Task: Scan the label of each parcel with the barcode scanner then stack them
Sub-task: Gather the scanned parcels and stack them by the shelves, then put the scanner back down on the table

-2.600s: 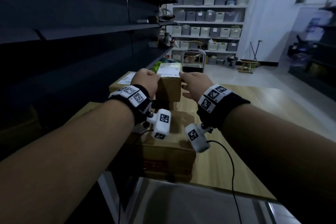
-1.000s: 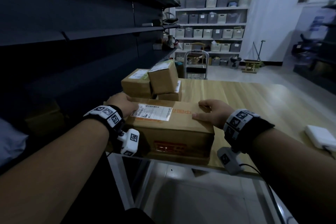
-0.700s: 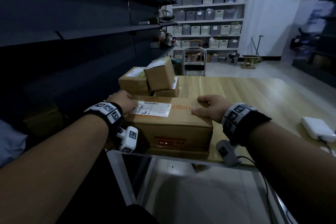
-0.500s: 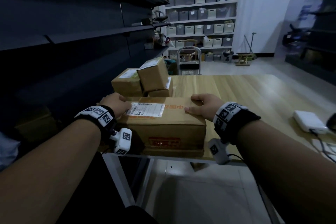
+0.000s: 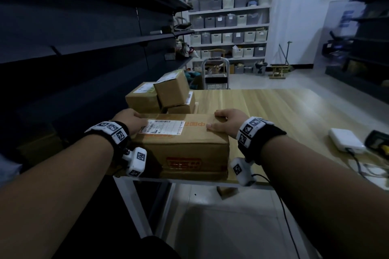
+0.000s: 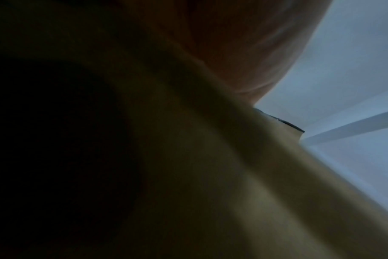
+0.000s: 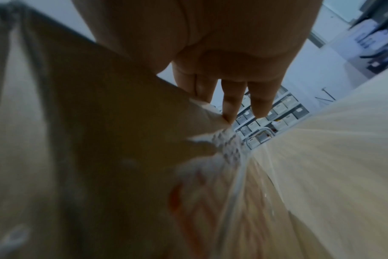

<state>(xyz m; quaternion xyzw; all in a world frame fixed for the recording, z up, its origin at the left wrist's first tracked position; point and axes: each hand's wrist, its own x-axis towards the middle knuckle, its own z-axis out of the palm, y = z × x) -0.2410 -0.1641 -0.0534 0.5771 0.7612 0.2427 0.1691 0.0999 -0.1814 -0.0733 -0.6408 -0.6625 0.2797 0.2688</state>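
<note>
A large cardboard parcel with a white label on top sits at the table's near left edge. My left hand rests on its top left corner. My right hand lies over its top right corner, thumb flat on top. In the right wrist view the fingers reach fairly straight past the parcel's corner. The left wrist view is dark, showing only the palm against the cardboard. Behind stand three smaller parcels, one tilted on the other two. The scanner lies at the far right.
A white box-shaped device with a cable lies on the wooden table beside the scanner. Dark shelving runs along the left. A hand cart stands beyond the table's far end, with shelves of bins behind it.
Earlier both hands held the small parcel at the back; it now leans on the rear parcels. Over the last second the hands have stayed on the large parcel.
</note>
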